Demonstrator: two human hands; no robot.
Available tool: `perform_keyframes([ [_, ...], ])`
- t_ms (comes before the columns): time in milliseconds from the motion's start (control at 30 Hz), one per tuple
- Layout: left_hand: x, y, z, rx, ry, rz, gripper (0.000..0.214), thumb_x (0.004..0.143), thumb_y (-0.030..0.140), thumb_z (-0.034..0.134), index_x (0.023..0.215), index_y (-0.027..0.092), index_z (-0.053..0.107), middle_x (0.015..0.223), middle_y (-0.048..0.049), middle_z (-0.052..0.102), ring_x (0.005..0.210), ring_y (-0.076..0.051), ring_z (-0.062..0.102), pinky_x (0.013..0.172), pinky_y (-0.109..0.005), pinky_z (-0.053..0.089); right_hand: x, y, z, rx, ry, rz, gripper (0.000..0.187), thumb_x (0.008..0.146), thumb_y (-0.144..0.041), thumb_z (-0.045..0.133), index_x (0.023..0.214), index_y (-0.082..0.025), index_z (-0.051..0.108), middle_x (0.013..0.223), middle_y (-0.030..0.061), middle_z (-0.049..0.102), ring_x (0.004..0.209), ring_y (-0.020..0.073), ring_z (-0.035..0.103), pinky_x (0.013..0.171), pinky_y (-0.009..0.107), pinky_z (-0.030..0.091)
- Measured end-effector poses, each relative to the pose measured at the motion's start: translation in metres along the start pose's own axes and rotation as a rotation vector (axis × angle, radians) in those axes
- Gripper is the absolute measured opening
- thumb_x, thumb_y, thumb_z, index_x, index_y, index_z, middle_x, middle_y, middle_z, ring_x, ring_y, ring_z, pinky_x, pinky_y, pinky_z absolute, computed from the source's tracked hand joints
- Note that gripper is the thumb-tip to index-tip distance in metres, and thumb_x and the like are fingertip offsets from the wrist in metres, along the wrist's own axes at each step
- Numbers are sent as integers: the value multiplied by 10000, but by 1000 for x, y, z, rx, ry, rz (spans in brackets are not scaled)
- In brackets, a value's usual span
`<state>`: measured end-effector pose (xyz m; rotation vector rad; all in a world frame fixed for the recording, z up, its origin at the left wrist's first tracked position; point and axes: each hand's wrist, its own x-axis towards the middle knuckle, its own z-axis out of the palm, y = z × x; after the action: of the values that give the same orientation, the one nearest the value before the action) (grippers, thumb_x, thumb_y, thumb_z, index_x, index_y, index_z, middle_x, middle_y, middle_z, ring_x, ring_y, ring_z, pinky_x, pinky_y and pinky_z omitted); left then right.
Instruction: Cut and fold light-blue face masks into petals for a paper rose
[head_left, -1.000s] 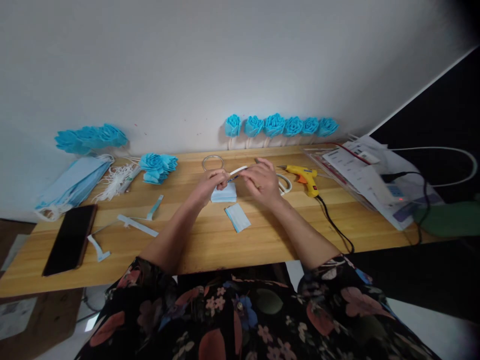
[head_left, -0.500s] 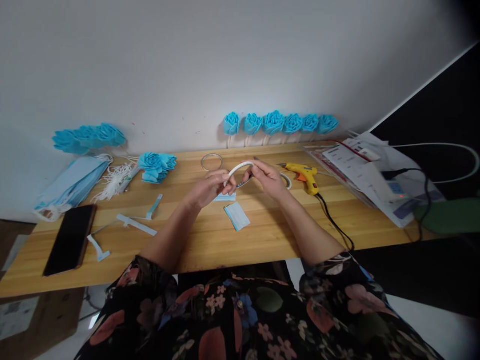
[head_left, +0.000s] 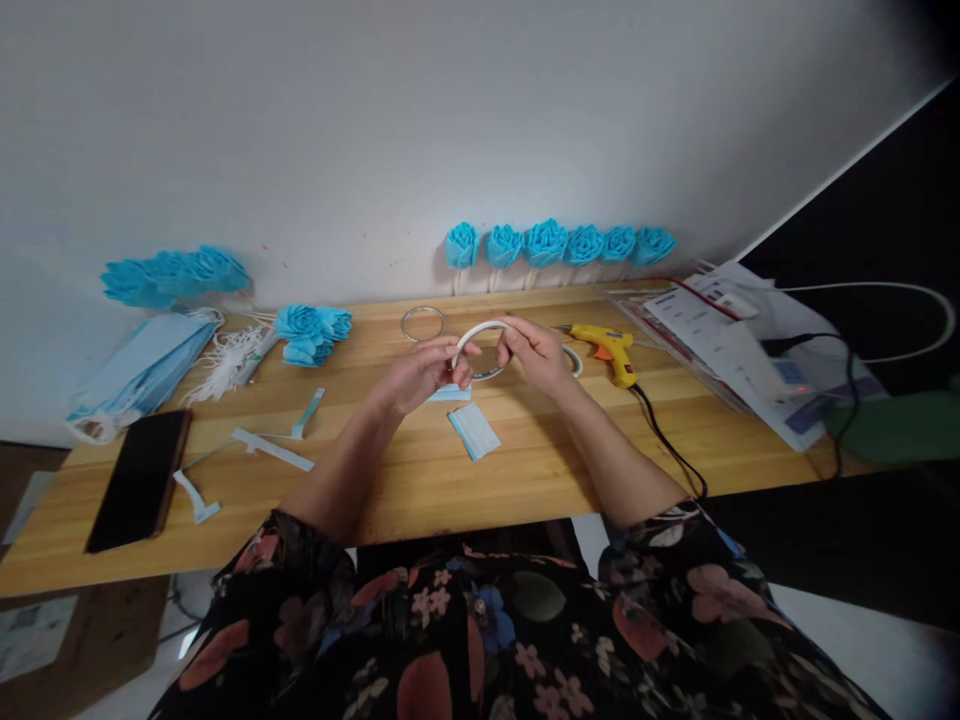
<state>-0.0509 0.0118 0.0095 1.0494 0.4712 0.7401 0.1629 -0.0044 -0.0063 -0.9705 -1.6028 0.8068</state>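
The person holds a white hoop (head_left: pixel 480 327) between both hands, raised a little above the desk (head_left: pixel 525 480) and just left of the yellow glue gun (head_left: pixel 611 350). The left hand (head_left: pixel 420 375) pinches the hoop's left end, its grip clenched on the band with thumb and fingers. The right hand (head_left: pixel 534 353), the hand nearer the glue gun, pinches the right end in the same way, so the hoop arches between the two grips.

Left of the glue gun and under the left hand lies a small folded blue piece (head_left: pixel 450 393) on the desk. A second folded blue-and-white piece (head_left: pixel 474 432) lies left of the glue gun and nearer the person. A thin metal ring (head_left: pixel 423 322) lies flat further left of the glue gun, beyond the left hand.

Behind the glue gun a row of blue flowers (head_left: pixel 555 245) stands against the wall. Far left of it are a cluster of blue flowers (head_left: pixel 311 330), a stack of blue masks (head_left: pixel 142 365), some cut strips (head_left: pixel 274 450) and a dark phone (head_left: pixel 139 478). A black cable (head_left: pixel 667 445) runs from the glue gun's handle toward the desk's near edge, and papers (head_left: pixel 727 340) lie to its right.
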Motion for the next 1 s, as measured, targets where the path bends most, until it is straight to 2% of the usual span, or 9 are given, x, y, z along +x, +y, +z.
perform_keyframes([
  [267,-1,-2,1,-32,-10,50,260,778,306,714,955,119,757,613,-11,572,626,-148,564,666,-297,431,2,3,1,111,42,37,538,914,-685,576,1100,-206,735,622,-34,612,595,131,574,655,281,501],
  [400,0,2,0,-17,34,73,265,772,322,723,936,116,753,612,-7,562,612,-137,539,652,-289,435,0,-1,0,145,34,44,510,885,-677,625,1043,-210,756,648,-16,668,624,143,615,692,301,525],
  [467,2,4,-1,-18,133,153,288,779,334,737,991,140,744,748,-42,650,727,-158,606,702,-288,471,-1,-4,-1,168,39,17,466,876,-648,661,1029,-222,771,706,3,719,683,163,662,744,327,548],
  [567,5,6,-5,-33,405,288,262,813,320,734,1043,195,716,1014,-67,715,950,-177,660,821,-295,510,-2,-7,-2,79,55,-69,395,885,-599,679,1035,-252,796,841,36,780,831,208,716,847,390,561],
  [633,8,6,-7,-34,540,250,185,846,324,709,955,175,711,974,-64,720,895,-158,670,821,-285,517,-1,-6,-2,-66,33,-176,343,911,-557,663,1047,-276,807,906,47,793,898,229,719,919,443,545],
  [667,9,6,-7,-38,555,191,184,863,336,690,906,159,709,915,-64,721,834,-150,671,802,-282,523,0,-5,-2,-149,5,-239,315,927,-529,652,1059,-289,808,921,47,795,908,230,716,952,465,530],
  [733,11,4,-6,-68,501,73,236,900,358,642,862,136,715,832,-66,723,755,-146,671,776,-284,536,2,0,0,-307,-62,-353,265,962,-465,625,1078,-311,805,927,37,795,898,217,711,991,484,500],
  [800,11,3,-3,-110,418,29,256,926,341,600,895,125,733,826,-73,739,757,-150,683,768,-282,545,4,7,3,-428,-113,-429,238,987,-404,602,1083,-315,800,927,29,794,880,195,704,981,464,489],
  [1000,9,2,6,-181,345,110,139,863,209,637,895,119,739,697,-36,693,751,-155,681,765,-276,537,1,19,10,-568,-156,-477,249,1001,-350,589,1117,-252,786,906,56,780,873,188,688,899,401,500],
])
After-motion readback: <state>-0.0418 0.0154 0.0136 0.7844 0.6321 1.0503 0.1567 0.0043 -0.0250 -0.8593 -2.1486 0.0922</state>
